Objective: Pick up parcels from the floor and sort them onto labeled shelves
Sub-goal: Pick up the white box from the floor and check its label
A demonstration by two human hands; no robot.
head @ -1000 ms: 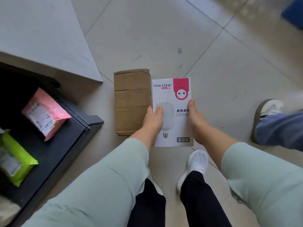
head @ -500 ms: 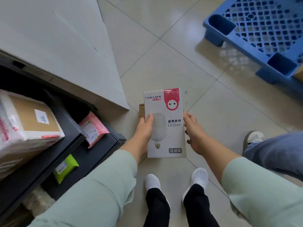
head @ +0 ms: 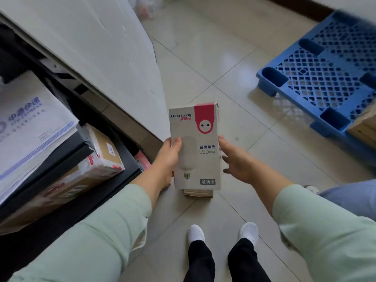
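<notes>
A white LED bulb box (head: 196, 145) with a red top corner is held upright in front of me, above the tiled floor. My left hand (head: 166, 159) grips its left edge, thumb on the front face. My right hand (head: 236, 159) rests against its right edge with fingers spread. A brown cardboard box (head: 198, 193) on the floor shows only as a sliver below the bulb box. The black shelf unit (head: 61, 180) stands at my left, holding a taped carton (head: 105, 153), a white courier envelope (head: 30, 127) and a pink pouch (head: 142, 160).
A blue plastic pallet (head: 325, 74) lies on the floor at the right with a cardboard box (head: 364, 127) on its near corner. Another person's blue trouser leg (head: 350, 198) is at the right edge. My white shoes (head: 221, 234) stand below. A grey panel (head: 101, 47) tops the shelf unit.
The bulb box has risen with both hands as the view lifted from the floor. The brown box on the floor is now almost hidden behind it. Higher shelves and the pallet came into view.
</notes>
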